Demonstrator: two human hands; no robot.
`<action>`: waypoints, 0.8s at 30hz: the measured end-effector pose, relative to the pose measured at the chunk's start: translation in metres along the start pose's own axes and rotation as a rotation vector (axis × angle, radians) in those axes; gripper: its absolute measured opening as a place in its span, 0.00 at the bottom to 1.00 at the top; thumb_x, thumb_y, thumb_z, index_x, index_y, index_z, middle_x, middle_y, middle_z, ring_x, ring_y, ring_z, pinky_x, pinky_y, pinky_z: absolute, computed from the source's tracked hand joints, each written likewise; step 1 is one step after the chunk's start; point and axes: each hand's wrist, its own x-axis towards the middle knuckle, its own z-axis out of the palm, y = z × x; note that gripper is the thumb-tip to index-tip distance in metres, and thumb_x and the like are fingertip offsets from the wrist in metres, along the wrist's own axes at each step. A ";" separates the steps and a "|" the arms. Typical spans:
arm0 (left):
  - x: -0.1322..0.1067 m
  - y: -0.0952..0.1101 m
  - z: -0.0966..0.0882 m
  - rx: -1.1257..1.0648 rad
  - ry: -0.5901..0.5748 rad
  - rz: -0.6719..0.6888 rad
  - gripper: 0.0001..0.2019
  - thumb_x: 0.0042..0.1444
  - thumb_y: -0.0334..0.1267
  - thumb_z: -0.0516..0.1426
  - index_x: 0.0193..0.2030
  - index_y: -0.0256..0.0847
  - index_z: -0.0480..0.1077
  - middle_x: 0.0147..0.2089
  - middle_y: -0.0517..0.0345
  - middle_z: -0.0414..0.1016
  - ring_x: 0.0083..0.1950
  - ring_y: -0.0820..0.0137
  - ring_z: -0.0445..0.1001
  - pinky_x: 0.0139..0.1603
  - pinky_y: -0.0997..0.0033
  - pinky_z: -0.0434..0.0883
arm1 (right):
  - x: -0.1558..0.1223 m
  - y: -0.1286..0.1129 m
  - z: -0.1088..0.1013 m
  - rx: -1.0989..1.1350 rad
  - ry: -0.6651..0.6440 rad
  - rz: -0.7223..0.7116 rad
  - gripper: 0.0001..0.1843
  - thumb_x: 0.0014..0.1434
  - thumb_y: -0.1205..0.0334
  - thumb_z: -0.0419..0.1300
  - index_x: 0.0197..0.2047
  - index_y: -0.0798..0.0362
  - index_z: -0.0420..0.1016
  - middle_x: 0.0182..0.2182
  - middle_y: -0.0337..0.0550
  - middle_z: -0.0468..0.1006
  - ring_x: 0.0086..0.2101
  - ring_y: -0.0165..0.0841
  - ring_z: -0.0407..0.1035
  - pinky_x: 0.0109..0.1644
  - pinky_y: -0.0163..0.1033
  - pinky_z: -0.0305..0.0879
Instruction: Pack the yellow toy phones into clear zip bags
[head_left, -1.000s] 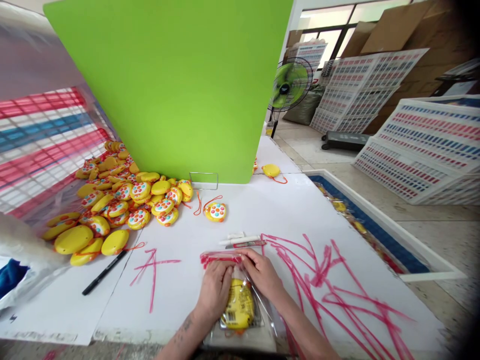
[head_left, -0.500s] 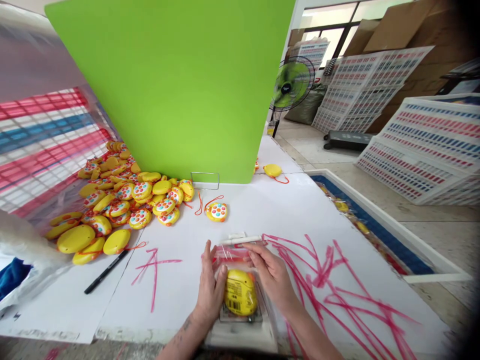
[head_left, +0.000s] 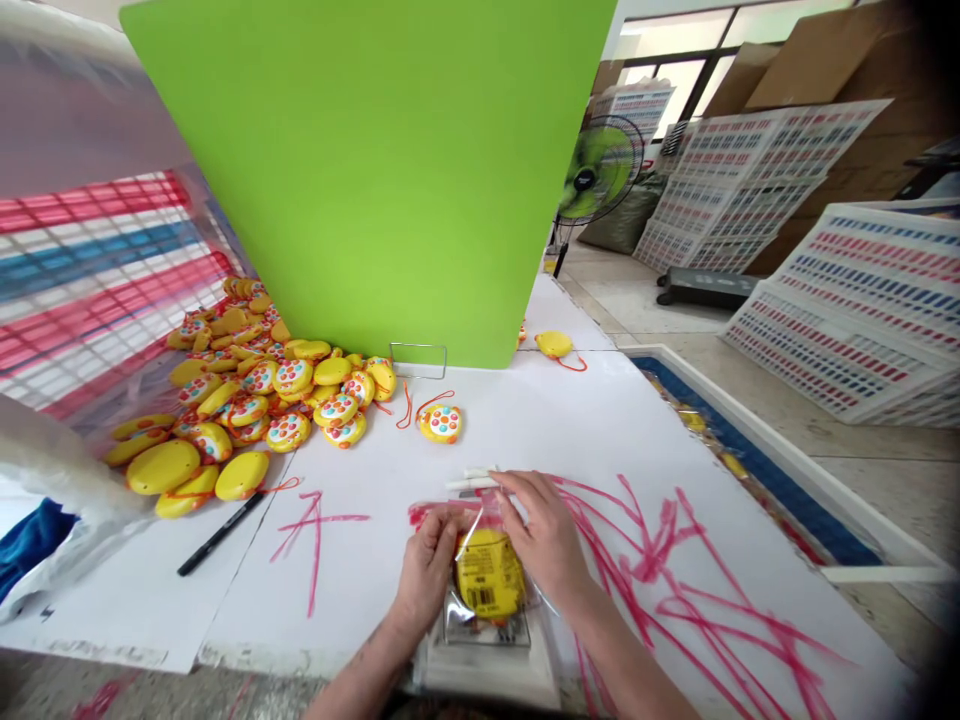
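A yellow round toy lies label side up inside a clear plastic bag with a red top strip, at the near edge of the white table. My left hand pinches the bag's top left edge. My right hand grips the bag's top right edge, fingers curled over it. A stack of similar clear bags lies under it.
A heap of yellow toys with coloured dots sits at the left; one toy lies apart. A black pen and white markers lie on the table. A green board stands behind. A fan and stacked trays are at the right.
Both hands moved from the bag's red strip to open it around the toy, then closed in again on the bag's top edges. The camera shifted slightly.
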 end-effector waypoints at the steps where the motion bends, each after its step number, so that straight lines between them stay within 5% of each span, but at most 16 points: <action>1: 0.000 -0.001 0.000 -0.001 0.005 0.015 0.14 0.63 0.43 0.49 0.48 0.39 0.68 0.46 0.52 0.76 0.46 0.66 0.73 0.49 0.65 0.69 | 0.001 -0.006 0.004 -0.008 -0.055 -0.058 0.15 0.64 0.66 0.49 0.50 0.48 0.72 0.42 0.47 0.77 0.44 0.40 0.70 0.51 0.49 0.67; 7: -0.002 -0.003 -0.001 0.056 0.033 -0.017 0.13 0.61 0.43 0.50 0.44 0.38 0.69 0.41 0.53 0.77 0.42 0.66 0.74 0.45 0.67 0.70 | 0.002 -0.028 0.035 -0.139 -0.240 -0.365 0.20 0.62 0.74 0.51 0.57 0.53 0.65 0.43 0.47 0.76 0.43 0.38 0.70 0.50 0.44 0.69; 13: -0.002 0.004 -0.001 -0.001 0.040 -0.006 0.14 0.61 0.42 0.51 0.49 0.40 0.70 0.47 0.52 0.76 0.48 0.65 0.73 0.50 0.68 0.68 | 0.002 -0.023 0.037 -0.219 -0.135 -0.335 0.17 0.64 0.72 0.50 0.55 0.55 0.66 0.39 0.47 0.76 0.40 0.38 0.70 0.47 0.44 0.69; 24: -0.001 0.003 -0.002 0.100 0.007 -0.022 0.16 0.62 0.43 0.50 0.52 0.38 0.69 0.47 0.50 0.77 0.45 0.64 0.74 0.47 0.66 0.70 | 0.001 -0.023 0.036 -0.281 -0.213 -0.340 0.22 0.60 0.76 0.52 0.57 0.55 0.63 0.34 0.45 0.76 0.36 0.38 0.69 0.44 0.44 0.67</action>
